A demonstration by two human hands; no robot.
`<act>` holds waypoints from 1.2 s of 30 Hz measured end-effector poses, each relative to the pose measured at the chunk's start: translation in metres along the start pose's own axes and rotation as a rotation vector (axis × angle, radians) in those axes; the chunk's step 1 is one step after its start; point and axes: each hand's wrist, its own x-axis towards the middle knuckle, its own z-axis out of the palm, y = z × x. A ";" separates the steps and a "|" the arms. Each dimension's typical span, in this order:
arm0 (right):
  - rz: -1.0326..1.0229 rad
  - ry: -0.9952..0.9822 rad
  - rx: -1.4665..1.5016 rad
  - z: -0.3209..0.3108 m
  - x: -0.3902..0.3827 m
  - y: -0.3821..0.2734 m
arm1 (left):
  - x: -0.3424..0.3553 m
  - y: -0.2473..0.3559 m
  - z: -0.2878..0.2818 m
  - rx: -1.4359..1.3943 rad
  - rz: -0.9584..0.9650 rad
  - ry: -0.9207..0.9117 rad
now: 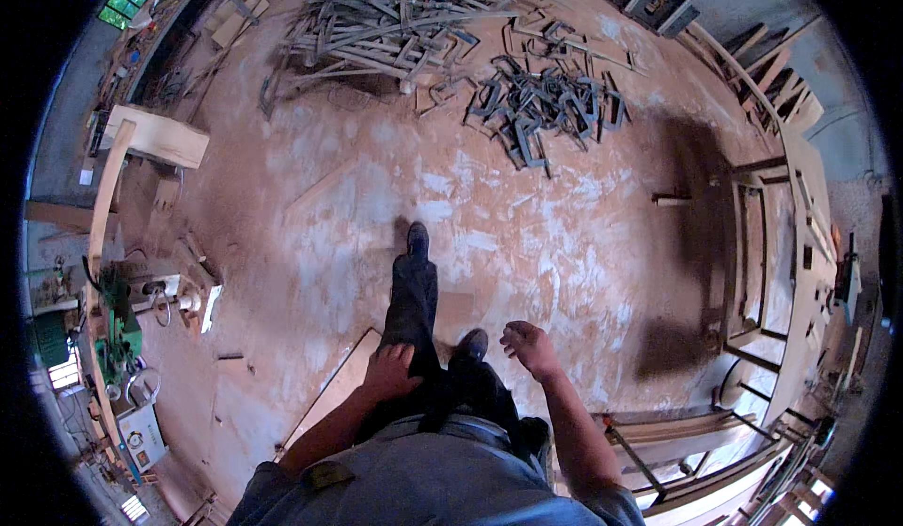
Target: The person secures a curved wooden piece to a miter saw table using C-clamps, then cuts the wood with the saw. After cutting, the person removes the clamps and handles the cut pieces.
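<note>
My left hand (391,372) hangs in front of my left thigh, its fingers slightly spread and nothing in them. Out to the right, my right hand (529,348) is held above the floor, the fingers loosely curled with a gap between them and no object visible there. My left foot, in a dark shoe (419,238), is far forward; the right shoe is closer to my body. Neither hand touches a tool. A board (329,396) lies on the floor beside my left leg, partly covered by my forearm.
Ahead lie a heap of dark C-clamps (546,103) and a larger tangle of long clamps (395,18). A wooden bench (804,244) runs along the right, with a rack of bars (696,423) at lower right. Green machinery (118,314) and a plank (155,136) stand left.
</note>
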 end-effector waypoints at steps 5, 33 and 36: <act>0.178 0.098 -0.029 -0.030 0.133 -0.064 | 0.109 -0.019 -0.085 0.001 0.085 0.088; 0.104 0.378 -0.313 -0.153 0.984 -0.127 | 0.400 0.031 -0.229 -0.516 -0.805 -0.062; 0.188 0.416 -0.113 -0.175 1.018 -0.097 | 0.411 0.029 -0.235 -0.574 -0.814 -0.052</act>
